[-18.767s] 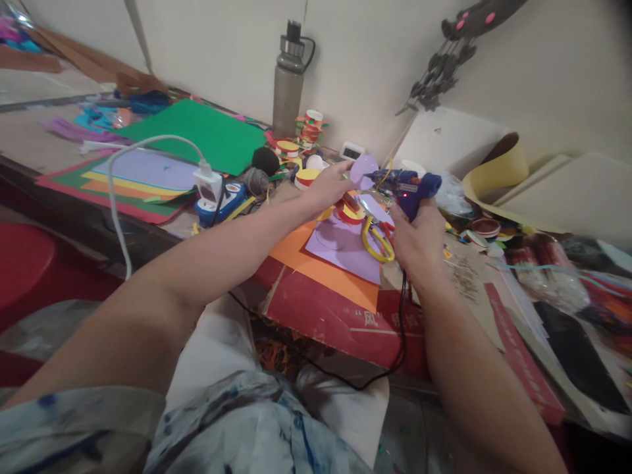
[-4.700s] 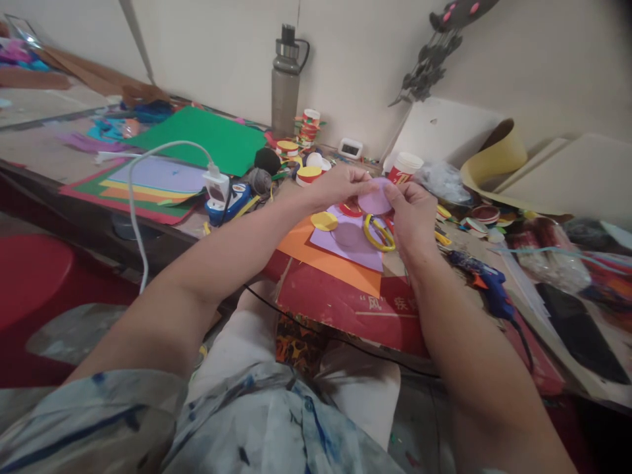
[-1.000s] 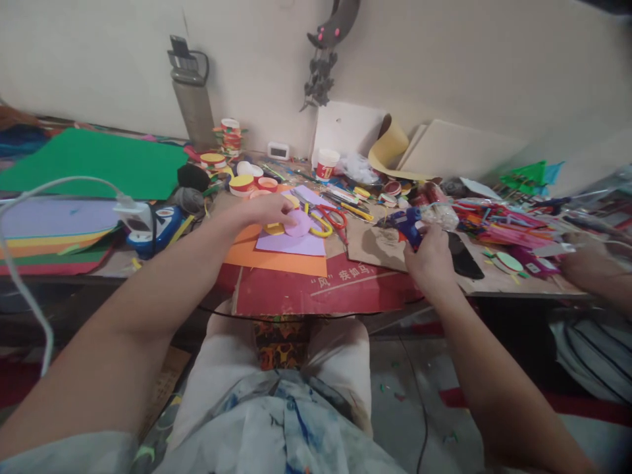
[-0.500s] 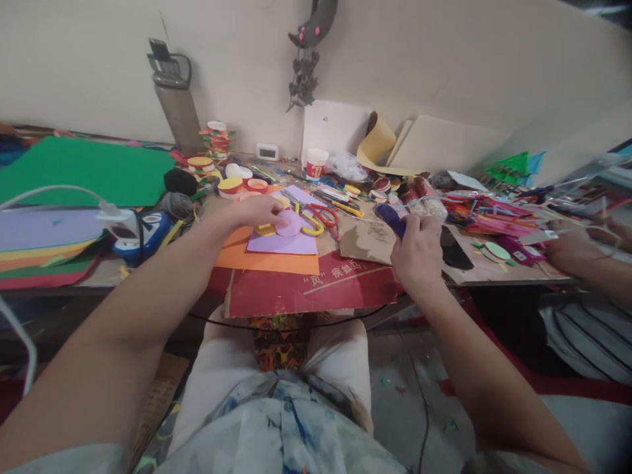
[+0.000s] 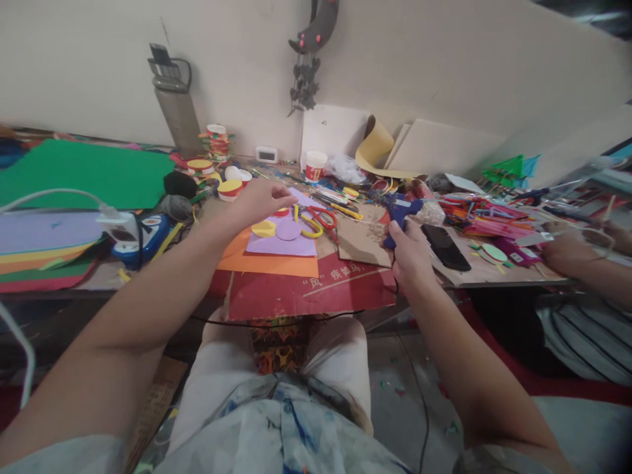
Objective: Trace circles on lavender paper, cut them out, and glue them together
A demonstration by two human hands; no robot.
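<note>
My right hand (image 5: 411, 253) is wrapped around the handle of a blue glue gun (image 5: 401, 212), above the right side of a brown cardboard piece (image 5: 360, 242). My left hand (image 5: 266, 199) hovers over the back of a purple sheet (image 5: 281, 247), fingers stretched out to the right, with nothing visible in them. Just below it, a small red and yellow round piece (image 5: 282, 212) is partly hidden. A purple paper disc (image 5: 288, 230) and a yellow disc (image 5: 263, 228) lie on the purple sheet, which rests on an orange sheet (image 5: 269, 264).
Red-handled scissors (image 5: 323, 217) and yellow-handled scissors (image 5: 312, 230) lie beside the purple sheet. A black phone (image 5: 446, 247) is right of my right hand. A paper cup (image 5: 315, 166) and tall bottle (image 5: 176, 112) stand behind. Another person's hand (image 5: 565, 243) is at far right.
My left hand has come away from the purple disc and moved up and back. My right hand has tilted the glue gun upright, so its body now shows.
</note>
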